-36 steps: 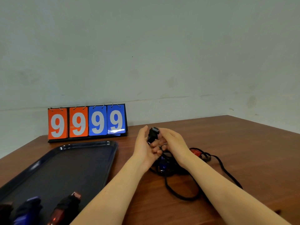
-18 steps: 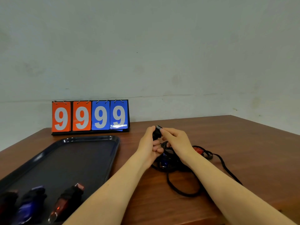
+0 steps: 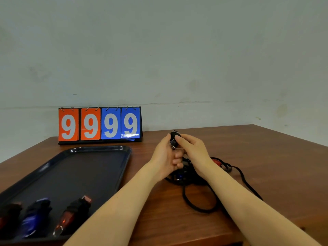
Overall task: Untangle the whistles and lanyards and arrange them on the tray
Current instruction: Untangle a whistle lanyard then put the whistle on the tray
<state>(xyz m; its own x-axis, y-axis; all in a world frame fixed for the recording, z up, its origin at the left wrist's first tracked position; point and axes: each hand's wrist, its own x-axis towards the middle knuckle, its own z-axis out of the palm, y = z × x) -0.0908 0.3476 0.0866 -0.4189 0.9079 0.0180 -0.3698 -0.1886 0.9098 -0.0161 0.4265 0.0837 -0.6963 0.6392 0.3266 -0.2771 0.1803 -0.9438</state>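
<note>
Near the counter's far edge, the left hand (image 3: 166,157) and right hand (image 3: 192,151) pinch a black whistle (image 3: 174,139), light and rigid, best held by its body while its limp, snag-prone lanyard (image 3: 198,201) trails below.

Tray at nine o'clock, tangle at three

On the tabletop (image 3: 266,157), the tray (image 3: 99,150) holds seemingly three whistles (image 3: 74,213) at its near end; scoreboard (image 3: 100,124) behind at twelve o'clock; lanyards (image 3: 200,206) lie right.

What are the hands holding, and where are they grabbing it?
Both hands, left and right, pinch a black whistle by its sides, raised above the tangled lanyards.
</note>
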